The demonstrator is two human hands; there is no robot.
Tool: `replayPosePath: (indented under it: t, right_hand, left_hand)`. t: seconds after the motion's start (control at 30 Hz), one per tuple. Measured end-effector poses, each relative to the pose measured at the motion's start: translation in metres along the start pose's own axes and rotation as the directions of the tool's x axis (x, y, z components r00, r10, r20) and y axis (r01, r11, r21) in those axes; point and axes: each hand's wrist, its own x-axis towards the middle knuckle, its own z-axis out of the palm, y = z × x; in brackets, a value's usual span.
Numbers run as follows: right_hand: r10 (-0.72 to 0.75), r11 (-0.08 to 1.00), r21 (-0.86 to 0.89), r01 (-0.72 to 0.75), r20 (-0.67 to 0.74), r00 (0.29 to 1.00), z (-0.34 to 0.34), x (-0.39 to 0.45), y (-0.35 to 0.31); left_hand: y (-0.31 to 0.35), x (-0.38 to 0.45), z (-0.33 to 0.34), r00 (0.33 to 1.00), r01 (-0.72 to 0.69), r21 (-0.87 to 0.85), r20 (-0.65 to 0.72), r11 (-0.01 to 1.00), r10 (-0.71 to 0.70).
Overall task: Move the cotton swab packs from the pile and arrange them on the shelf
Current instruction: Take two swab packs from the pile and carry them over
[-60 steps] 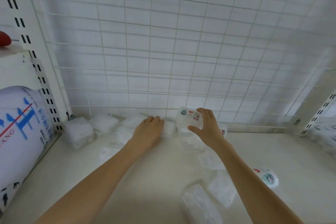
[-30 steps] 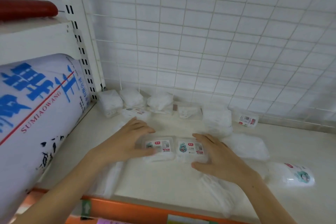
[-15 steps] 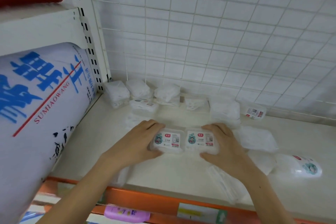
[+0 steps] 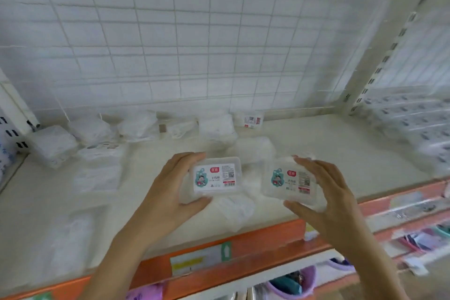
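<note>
My left hand (image 4: pixel 168 192) grips 1 cotton swab pack (image 4: pixel 215 178) by its short end, and my right hand (image 4: pixel 326 200) grips a 2nd pack (image 4: pixel 291 181), both lifted above the shelf (image 4: pixel 328 153), long axes running left to right, labels facing me. Each is a clear box with a white label. The loose pile (image 4: pixel 136 129) lies beyond, toward the back grid (image 4: pixel 194 44), nearer my left hand.

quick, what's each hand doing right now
Left hand: grips a labelled clear pack, thumb below, fingers above.
Right hand: grips another labelled pack the same way.
</note>
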Motion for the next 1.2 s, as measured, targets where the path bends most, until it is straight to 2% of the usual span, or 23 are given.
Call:
replayPosePath:
  t: [0.17,0.23,0.37,0.6,0.73,0.87,1.03,1.2]
  right_hand:
    - [0.216,0.976,0.002,-0.216,-0.075,0.974,-0.064,-0.066,0.041]
    - [0.246,0.969,0.005,-0.248,-0.139,0.959,-0.093,-0.097,0.059]
    - [0.344,0.936,-0.001,-0.352,-0.21,0.915,-0.147,-0.157,0.096]
    - [0.488,0.857,-0.007,-0.516,-0.314,0.815,-0.213,-0.262,0.147]
    - [0.586,0.79,0.029,-0.612,-0.326,0.741,-0.238,-0.308,0.167]
    - [0.652,0.725,0.019,-0.688,-0.341,0.677,-0.257,-0.329,0.194]
    - [0.679,0.693,-0.005,-0.721,-0.33,0.656,-0.275,-0.321,0.244]
    - [0.608,0.759,-0.041,-0.649,-0.31,0.731,-0.299,-0.274,0.302]
  left_hand:
    - [0.056,0.022,0.075,0.986,-0.122,-0.106,0.097,0.987,0.133]
    - [0.082,0.027,0.111,0.977,-0.158,-0.155,0.12,0.975,0.177]
    - [0.133,0.027,0.185,0.958,-0.125,-0.261,0.218,0.957,0.185]
    - [0.209,0.004,0.3,0.918,-0.16,-0.311,0.302,0.937,0.257]
    - [0.234,-0.002,0.361,0.88,-0.119,-0.267,0.417,0.956,0.226]
    - [0.262,0.01,0.404,0.861,-0.161,-0.232,0.441,0.959,0.251]
    - [0.277,0.045,0.447,0.838,-0.194,-0.224,0.468,0.955,0.281]
    - [0.288,0.101,0.48,0.877,-0.211,-0.256,0.376,0.943,0.299]
